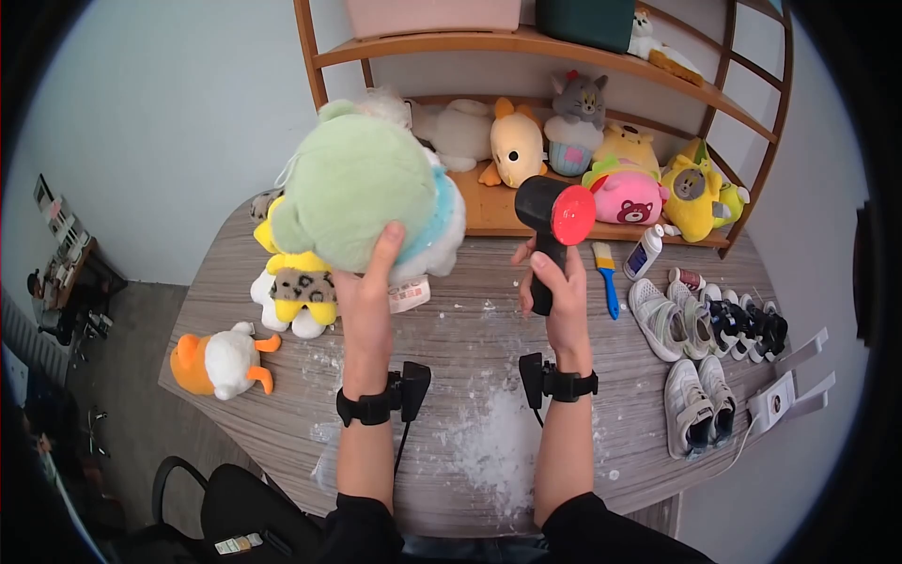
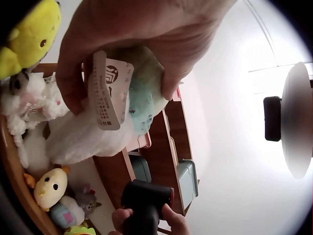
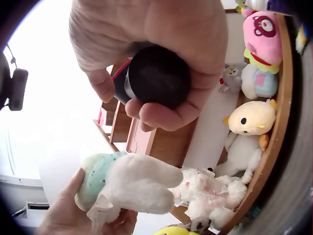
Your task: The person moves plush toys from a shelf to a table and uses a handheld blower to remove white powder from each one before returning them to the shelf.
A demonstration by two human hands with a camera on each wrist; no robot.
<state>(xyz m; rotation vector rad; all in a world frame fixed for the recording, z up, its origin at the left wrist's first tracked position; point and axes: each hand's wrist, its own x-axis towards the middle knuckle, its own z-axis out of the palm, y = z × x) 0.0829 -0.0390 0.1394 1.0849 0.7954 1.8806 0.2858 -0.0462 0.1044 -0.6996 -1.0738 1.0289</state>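
Observation:
My left hand (image 1: pixel 366 320) holds up a plush toy (image 1: pixel 362 188) with a pale green head, a light blue scarf and a white body. Its thumb lies on the green head, and a paper tag (image 2: pixel 111 90) hangs by the fingers. To the right, my right hand (image 1: pixel 561 287) grips the black handle of a dryer-shaped handheld device (image 1: pixel 542 209) with a red round face. From the right wrist, the fingers curl round the black handle end (image 3: pixel 159 77). The device is raised beside the plush, with a gap between them. Both are held above the table.
White powder (image 1: pixel 493 442) is scattered on the table (image 1: pixel 423 470). Left lie a duck plush (image 1: pixel 230 362) and a yellow-and-white plush (image 1: pixel 305 296). Right are a blue-handled brush (image 1: pixel 608 282), a white bottle (image 1: pixel 644 252) and several shoes (image 1: pixel 691 404). A wooden shelf (image 1: pixel 545 42) with plush toys stands behind.

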